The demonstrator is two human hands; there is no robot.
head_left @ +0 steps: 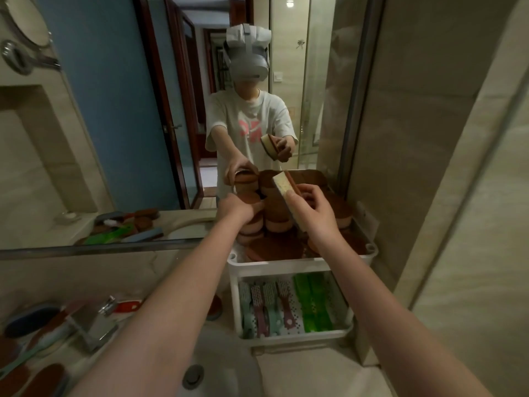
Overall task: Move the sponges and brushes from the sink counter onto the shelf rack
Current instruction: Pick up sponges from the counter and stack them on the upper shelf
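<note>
Looming over everything, the mirror (114, 110) fills the upper left and centre of the frame, and its reflection doubles the pile, which could mislead a reach toward the back of the rack.

At centre right the white shelf rack (300, 263) has a top tier heaped with brown and pink sponges (274, 219), stacked well above the rim. That height is the main risk: one more sponge set carelessly, or a nudge from either wrist, would likely topple a column over the low wall and down toward the sink counter (86, 276) or the basin at the bottom of the frame.

The lower tier holds the brushes (274, 305), packed side by side, so little room seems left there.

At lower left, beside the faucet (94, 325), more sponges and brushes (48, 373) wait on the counter, so the crowding will probably worsen.

The left hand (237, 207) has its fingers curled over a round sponge (252, 197) on the left stack; lifting off abruptly could drag it loose.

The right hand (317, 213) pinches a cream sponge (284, 186) on edge, tilted above the heap; I cannot tell where a flat spot for it remains.
</note>
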